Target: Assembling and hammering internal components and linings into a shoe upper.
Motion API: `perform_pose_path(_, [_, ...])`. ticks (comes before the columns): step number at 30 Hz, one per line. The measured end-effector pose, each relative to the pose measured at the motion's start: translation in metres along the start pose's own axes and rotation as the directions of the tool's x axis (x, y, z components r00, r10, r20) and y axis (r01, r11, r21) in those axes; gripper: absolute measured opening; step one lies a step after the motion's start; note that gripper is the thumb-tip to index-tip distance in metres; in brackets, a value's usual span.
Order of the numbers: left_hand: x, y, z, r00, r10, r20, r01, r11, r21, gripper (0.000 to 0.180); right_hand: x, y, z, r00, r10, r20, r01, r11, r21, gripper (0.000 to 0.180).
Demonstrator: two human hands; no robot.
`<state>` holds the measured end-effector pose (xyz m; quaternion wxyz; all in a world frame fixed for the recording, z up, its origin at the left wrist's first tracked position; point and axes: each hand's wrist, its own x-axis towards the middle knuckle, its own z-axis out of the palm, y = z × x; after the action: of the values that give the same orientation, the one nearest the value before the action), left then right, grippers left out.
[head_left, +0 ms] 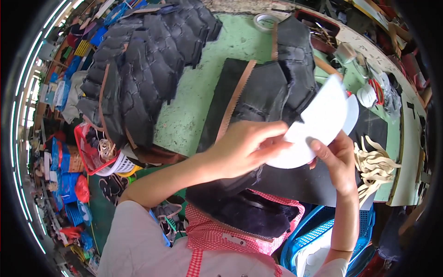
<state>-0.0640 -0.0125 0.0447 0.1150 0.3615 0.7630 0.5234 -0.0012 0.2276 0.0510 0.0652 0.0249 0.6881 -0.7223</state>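
Both hands hold a stack of thin white cut-out pieces (pixel 318 124), flat and smooth, with curved outer edges and a notch along the lower side. The left hand (pixel 244 147) is curled, its fingertips pinching the lower left edge of the white pieces. The right hand (pixel 337 159) grips them from below, thumb pressed up on the face and fingers folded behind. The white pieces hang just above a heap of black leather-like panels (pixel 272 87), matte and soft-looking, some edged with tan saw-toothed strips. This heap lies on the green counter (pixel 194 106). To the left of the white pieces, across bare counter, a larger mound of black quilted panels (pixel 143 60) overlaps like scales. To their right lies a bundle of pale cream strips (pixel 374 161), curved and limp. Beyond them, at the counter's far edge, sits a roll of tape (pixel 265 19). Below them, at the person's waist, a red-and-white checked apron (pixel 217 237) holds dark fabric, with a blue plastic basket (pixel 318 240) just beside it
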Motion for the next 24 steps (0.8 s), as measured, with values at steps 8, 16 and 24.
perform_pose_path(8, [-0.051, -0.064, -0.031, 0.952, 0.048, -0.301, 0.086, 0.906, 0.414, 0.036, 0.005, 0.017, 0.014, 0.993, 0.115, -0.012, -0.112, 0.984, 0.140, 0.034])
perform_pose_path(16, [-0.051, -0.018, -0.001, 0.962, -0.223, -0.160, 0.081, 0.787, -0.612, 0.036, 0.001, 0.007, 0.050, 0.996, 0.006, 0.091, -0.014, 0.996, 0.092, 0.029])
perform_pose_path(24, [-0.053, -0.013, 0.001, 0.959, -0.256, -0.121, 0.111, 0.734, -0.670, 0.035, 0.004, 0.007, 0.051, 0.999, -0.009, -0.033, 0.010, 0.999, 0.031, 0.030])
